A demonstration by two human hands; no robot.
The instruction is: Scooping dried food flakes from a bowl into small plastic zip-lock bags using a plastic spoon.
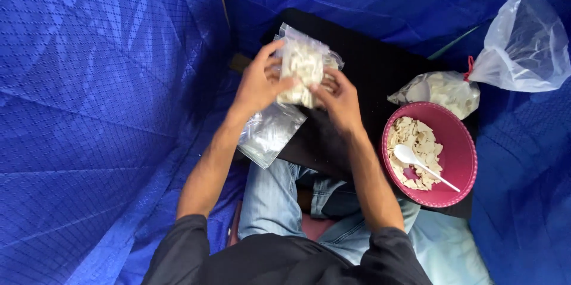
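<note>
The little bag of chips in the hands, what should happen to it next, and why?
Probably press its top edge shut. Both the left hand and right hand pinch the small clear bag, which already looks full of pale chips, while the spoon lies idle in the pink bowl.

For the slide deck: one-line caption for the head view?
Both hands hold a clear chip-filled bag beside a pink bowl.

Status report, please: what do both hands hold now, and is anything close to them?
Left hand and right hand both grip small clear bag of pale chips. Empty clear bags below. Pink bowl with white spoon at right, apart.
</note>
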